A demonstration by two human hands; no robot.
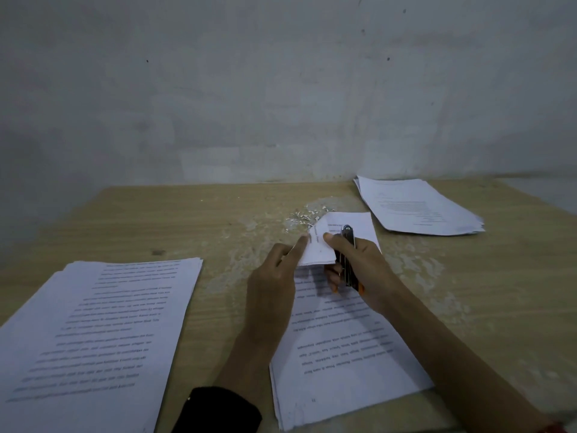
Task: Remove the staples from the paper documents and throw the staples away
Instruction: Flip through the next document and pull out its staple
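While the left hand holds up the folded-back corner of a white printed paper document, its index finger laid along the fold's 9 o'clock edge and its thumb hidden behind the sheet, the right hand is curled firmly round a slim dark tool with a silvery metal tip and an orange end. The right thumb presses on the turned-back paper just at 9 o'clock of the tool, and the tip points toward 12 o'clock, lying over the document's far edge, right beside the raised corner. Whether a staple sits under the tip is too small to tell. The document lies flat on a light tan wooden table, stretching from the hands toward 6 o'clock, its text upside down to the wearer. A scatter of small silvery loose staples lies on the table at 12 o'clock of the left hand, just beyond the corner and touching neither hand. A thick stack of white printed sheets lies at 8 o'clock of the hands, well apart from the document. A second white paper stack rests at 2 o'clock, near the grey plaster wall. A black sleeve cuff circles the left wrist.
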